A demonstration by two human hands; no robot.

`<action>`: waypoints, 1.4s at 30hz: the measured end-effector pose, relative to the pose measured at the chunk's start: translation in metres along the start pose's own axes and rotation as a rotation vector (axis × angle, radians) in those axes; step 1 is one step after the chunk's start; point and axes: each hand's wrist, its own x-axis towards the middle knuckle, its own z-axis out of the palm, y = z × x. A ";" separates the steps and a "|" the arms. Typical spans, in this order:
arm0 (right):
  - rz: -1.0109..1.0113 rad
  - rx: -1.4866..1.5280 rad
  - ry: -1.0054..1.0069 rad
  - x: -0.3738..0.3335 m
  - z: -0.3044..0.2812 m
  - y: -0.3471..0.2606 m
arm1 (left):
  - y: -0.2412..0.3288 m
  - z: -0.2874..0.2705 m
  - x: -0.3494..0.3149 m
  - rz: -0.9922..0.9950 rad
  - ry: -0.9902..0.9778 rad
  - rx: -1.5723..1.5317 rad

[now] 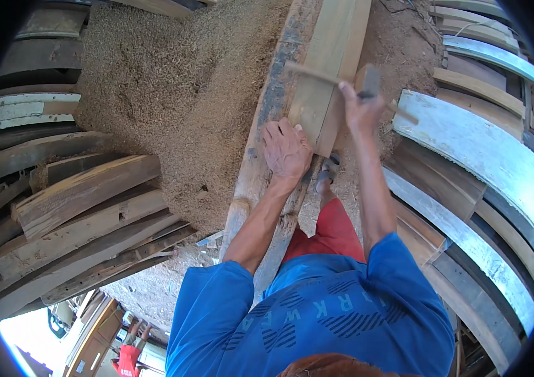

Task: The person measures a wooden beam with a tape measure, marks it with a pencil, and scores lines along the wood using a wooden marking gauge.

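A squared light-brown timber point(336, 44) lies lengthwise on a rough, worn wooden beam point(261, 135), its near end close to my body. My left hand point(287, 151) is bent over the timber's near left corner, fingers curled and pressed against it. Over the timber's right side, my right hand point(364, 113) is closed round what looks like a wooden marking gauge point(320, 75). It has a long thin stick crossing above the timber and a small block beside my fingers. Motion blurs the tool slightly, and my right fingers partly cover it.
A heap of wood shavings point(173, 81) spreads to the left. Stacked planks point(91, 188) line the left side, and more boards, including a whitish one point(474, 144), line the right. My sandalled foot point(328, 169) stands near the beam. At lower left is another person in red point(127, 359).
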 end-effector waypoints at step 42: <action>-0.021 -0.040 0.008 0.018 -0.021 0.035 | 0.073 -0.004 -0.007 0.027 -0.321 0.121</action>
